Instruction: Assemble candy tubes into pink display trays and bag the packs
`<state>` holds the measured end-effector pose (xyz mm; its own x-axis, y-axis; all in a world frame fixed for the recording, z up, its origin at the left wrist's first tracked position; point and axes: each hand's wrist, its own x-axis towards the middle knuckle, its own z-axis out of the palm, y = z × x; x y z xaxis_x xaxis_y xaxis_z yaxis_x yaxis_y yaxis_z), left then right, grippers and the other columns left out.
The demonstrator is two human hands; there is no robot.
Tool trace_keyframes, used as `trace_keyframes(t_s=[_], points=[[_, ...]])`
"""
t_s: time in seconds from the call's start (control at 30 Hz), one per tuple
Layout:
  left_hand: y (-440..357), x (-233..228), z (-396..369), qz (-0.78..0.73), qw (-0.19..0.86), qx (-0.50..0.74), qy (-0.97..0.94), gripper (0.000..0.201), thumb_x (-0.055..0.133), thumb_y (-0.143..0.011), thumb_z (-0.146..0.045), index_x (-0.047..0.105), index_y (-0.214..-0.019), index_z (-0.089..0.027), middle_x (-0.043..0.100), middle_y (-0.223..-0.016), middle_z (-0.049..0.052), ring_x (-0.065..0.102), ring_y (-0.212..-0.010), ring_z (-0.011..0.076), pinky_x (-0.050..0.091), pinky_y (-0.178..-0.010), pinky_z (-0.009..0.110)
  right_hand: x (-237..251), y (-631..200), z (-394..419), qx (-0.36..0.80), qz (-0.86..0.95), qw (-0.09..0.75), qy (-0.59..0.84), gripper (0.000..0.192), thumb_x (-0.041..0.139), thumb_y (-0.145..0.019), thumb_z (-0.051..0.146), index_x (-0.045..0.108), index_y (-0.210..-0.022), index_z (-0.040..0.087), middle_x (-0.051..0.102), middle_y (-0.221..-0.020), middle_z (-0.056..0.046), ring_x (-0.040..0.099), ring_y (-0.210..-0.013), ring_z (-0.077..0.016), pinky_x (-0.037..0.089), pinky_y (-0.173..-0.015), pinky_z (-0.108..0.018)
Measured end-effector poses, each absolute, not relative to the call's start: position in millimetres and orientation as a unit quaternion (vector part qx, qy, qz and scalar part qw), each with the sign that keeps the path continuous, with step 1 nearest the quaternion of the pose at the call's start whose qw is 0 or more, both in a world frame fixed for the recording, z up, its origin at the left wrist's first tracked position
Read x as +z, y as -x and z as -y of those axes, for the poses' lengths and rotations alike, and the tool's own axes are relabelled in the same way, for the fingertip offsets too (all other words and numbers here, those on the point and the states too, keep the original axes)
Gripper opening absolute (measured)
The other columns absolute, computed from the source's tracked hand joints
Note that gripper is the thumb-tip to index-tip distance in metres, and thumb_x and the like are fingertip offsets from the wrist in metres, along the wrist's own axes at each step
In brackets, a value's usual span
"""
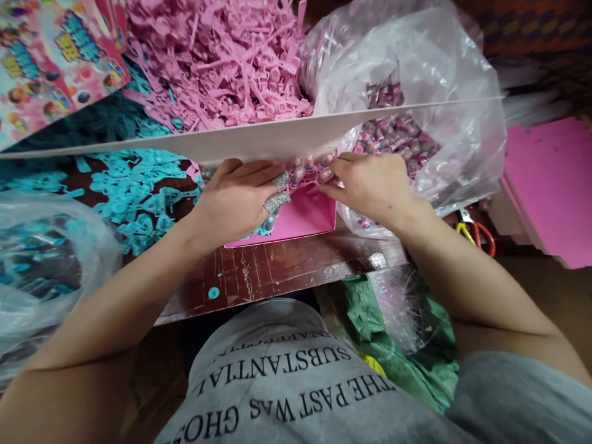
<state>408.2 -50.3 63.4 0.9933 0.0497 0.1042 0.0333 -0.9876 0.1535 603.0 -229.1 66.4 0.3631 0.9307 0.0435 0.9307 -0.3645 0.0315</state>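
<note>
My left hand [240, 197] and my right hand [367, 185] meet over a small pink box [305, 216] on a dark wooden table [277, 271]. Both hands press on a clear blister piece with small pink items [308, 171] at the box's top edge, just under a long white card sheet [259, 140] that crosses the view. Tape wraps two fingers of my left hand. Whether the fingers pinch the piece or only press it I cannot tell for sure.
A heap of pink plastic parts [222, 61] lies behind the sheet, teal plastic parts [139, 191] to the left. A clear bag of small wrapped items [416, 123] stands right. Printed cards [50, 61] top left, pink boards [555, 185] and scissors [476, 234] right, a plastic bag [41, 265] left.
</note>
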Motion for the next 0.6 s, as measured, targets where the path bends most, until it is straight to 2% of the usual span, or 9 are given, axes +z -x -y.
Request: trace_keyframes(t_s=[0.1, 0.17, 0.23, 0.37, 0.47, 0.6], points=[[-408, 56, 46, -0.015, 0.117, 0.095, -0.988, 0.036, 0.046, -0.108, -0.036, 0.076, -0.125, -0.026, 0.067, -0.152, 0.007, 0.060, -0.143, 0.0330, 0.044, -0.112, 0.055, 58, -609, 219, 0.025, -0.576, 0.001, -0.817, 0.037, 0.057, -0.101, 0.050, 0.079, -0.101, 0.021, 0.081, -0.095, -0.011, 0.072, -0.085, -0.0300, 0.047, -0.071, -0.039], [-407, 52, 44, -0.015, 0.142, 0.112, -0.983, 0.036, 0.047, -0.107, -0.037, 0.077, -0.126, -0.029, 0.069, -0.150, 0.007, 0.060, -0.142, 0.0333, 0.044, -0.115, 0.055, 54, -612, 215, 0.020, -0.581, 0.000, -0.814, 0.035, 0.059, -0.100, 0.052, 0.079, -0.097, 0.023, 0.081, -0.095, -0.010, 0.071, -0.085, -0.0303, 0.048, -0.070, -0.040], [-405, 49, 41, -0.011, 0.158, 0.120, -0.980, 0.036, 0.049, -0.106, -0.035, 0.076, -0.128, -0.029, 0.070, -0.149, 0.007, 0.060, -0.142, 0.0333, 0.044, -0.116, 0.055, 52, -613, 214, 0.017, -0.584, -0.016, -0.811, 0.037, 0.060, -0.101, 0.056, 0.079, -0.101, 0.024, 0.081, -0.099, -0.009, 0.071, -0.085, -0.0299, 0.049, -0.070, -0.040], [-406, 48, 39, -0.009, 0.175, 0.110, -0.978, 0.035, 0.052, -0.103, -0.028, 0.076, -0.127, -0.027, 0.069, -0.150, 0.008, 0.059, -0.143, 0.0336, 0.043, -0.117, 0.055, 49, -612, 220, 0.028, -0.579, -0.075, -0.811, 0.041, 0.053, -0.105, 0.056, 0.079, -0.114, 0.025, 0.077, -0.121, -0.009, 0.070, -0.089, -0.0277, 0.047, -0.067, -0.038], [-410, 49, 43, -0.025, 0.172, 0.099, -0.980, 0.035, 0.048, -0.106, -0.031, 0.077, -0.126, -0.024, 0.068, -0.151, 0.010, 0.058, -0.145, 0.0332, 0.042, -0.117, 0.054, 45, -610, 225, 0.030, -0.576, -0.088, -0.812, 0.038, 0.050, -0.107, 0.049, 0.080, -0.108, 0.027, 0.076, -0.127, -0.007, 0.067, -0.083, -0.0229, 0.039, -0.059, -0.034], [-399, 59, 44, -0.010, 0.182, 0.129, -0.975, 0.036, 0.049, -0.108, -0.036, 0.075, -0.128, -0.024, 0.068, -0.151, 0.008, 0.060, -0.143, 0.0295, 0.044, -0.116, 0.049, 32, -610, 224, 0.056, -0.585, -0.052, -0.808, 0.034, 0.050, -0.106, 0.035, 0.081, -0.100, 0.023, 0.077, -0.125, -0.010, 0.062, -0.073, -0.0204, 0.019, -0.051, -0.032]])
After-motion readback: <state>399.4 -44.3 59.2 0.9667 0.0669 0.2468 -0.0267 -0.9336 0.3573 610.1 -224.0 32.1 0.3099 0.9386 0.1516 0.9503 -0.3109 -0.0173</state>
